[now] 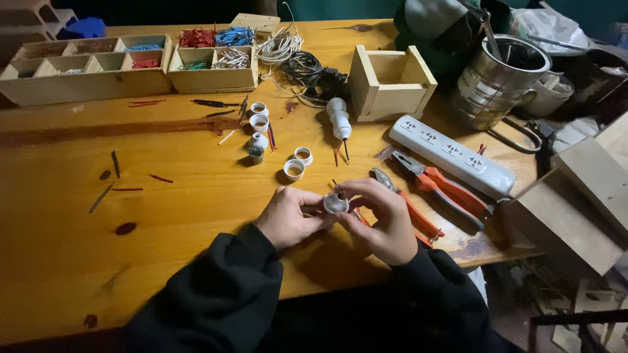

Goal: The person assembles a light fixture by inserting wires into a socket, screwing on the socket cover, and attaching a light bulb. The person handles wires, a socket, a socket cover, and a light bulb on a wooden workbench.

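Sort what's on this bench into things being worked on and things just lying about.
In hand:
left hand
right hand
small white round fitting, held between both

Lying about:
white caps
screwdriver
orange pliers
power strip
wire trays
empty wooden box
metal sifter

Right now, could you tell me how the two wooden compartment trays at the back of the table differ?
The long tray is wider, with mostly near-empty compartments; the shorter tray is narrower, packed with red, blue and pale wire pieces. The long tray sits far left; the shorter tray lies beside the coiled wires. Both are pale wood.
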